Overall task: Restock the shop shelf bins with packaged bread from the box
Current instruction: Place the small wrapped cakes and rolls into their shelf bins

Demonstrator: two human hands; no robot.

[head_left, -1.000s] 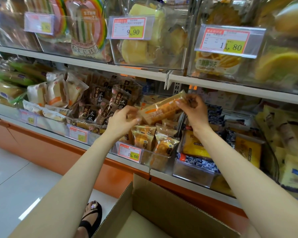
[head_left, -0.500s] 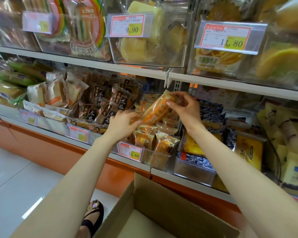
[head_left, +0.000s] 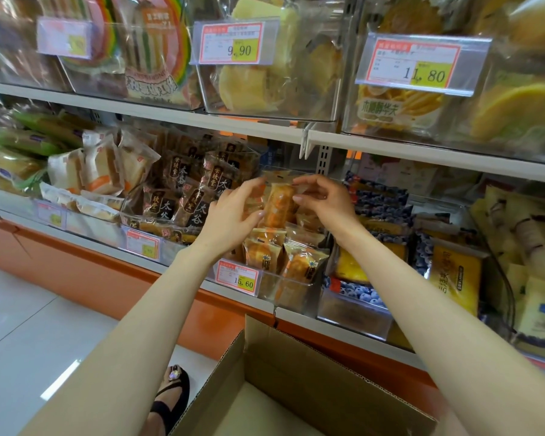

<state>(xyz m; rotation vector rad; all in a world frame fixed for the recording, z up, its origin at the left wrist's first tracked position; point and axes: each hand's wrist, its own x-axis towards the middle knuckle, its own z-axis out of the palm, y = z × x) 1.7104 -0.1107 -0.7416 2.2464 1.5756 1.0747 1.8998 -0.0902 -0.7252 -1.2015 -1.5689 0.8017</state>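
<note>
**Packet turned upright into the bin**

The left hand (head_left: pixel 233 212) lay with nearly straight fingers against the left edge of the bread packet (head_left: pixel 279 204), thumb pressing it. The right hand (head_left: pixel 324 202) pinched the wrapper's top corner. A second before, the packet had lain crosswise between them; now it stood on end at the back of the clear bin (head_left: pixel 293 291), behind the 15.60 price tag (head_left: pixel 238 278). This placement looked nearly finished. Dark-wrapped packets (head_left: pixel 183 196) sat at nine o'clock, blueberry packs (head_left: pixel 375 199) at three, the open box (head_left: pixel 296 372) at six.
</note>
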